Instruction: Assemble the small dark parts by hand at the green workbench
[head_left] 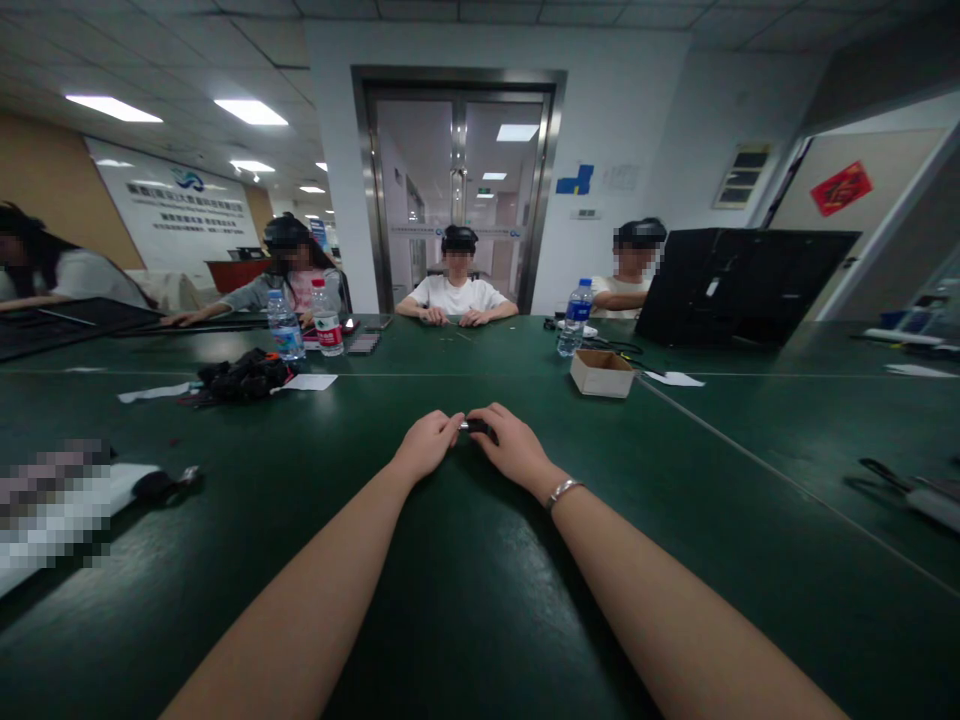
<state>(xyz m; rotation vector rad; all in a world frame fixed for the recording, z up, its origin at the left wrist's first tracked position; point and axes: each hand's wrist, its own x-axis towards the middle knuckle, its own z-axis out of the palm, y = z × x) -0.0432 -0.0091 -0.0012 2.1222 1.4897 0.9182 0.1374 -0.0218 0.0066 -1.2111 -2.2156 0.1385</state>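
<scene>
Over the dark green table (450,620), both my hands meet near the middle of the view. A small black object with a silvery end (477,427) lies between them. My right hand (516,447), with a metal bracelet (562,492) on its wrist, is closed around the black part. The fingertips of my left hand (427,443) are pinched at the silvery end. What exactly the object is cannot be made out, as fingers cover part of it.
Beyond my hands stand an open cardboard box (602,374), bottles (328,318) and a black tangled bundle (244,378). A large black monitor (739,285) stands at the right. Several people sit around the table, one directly opposite (459,290).
</scene>
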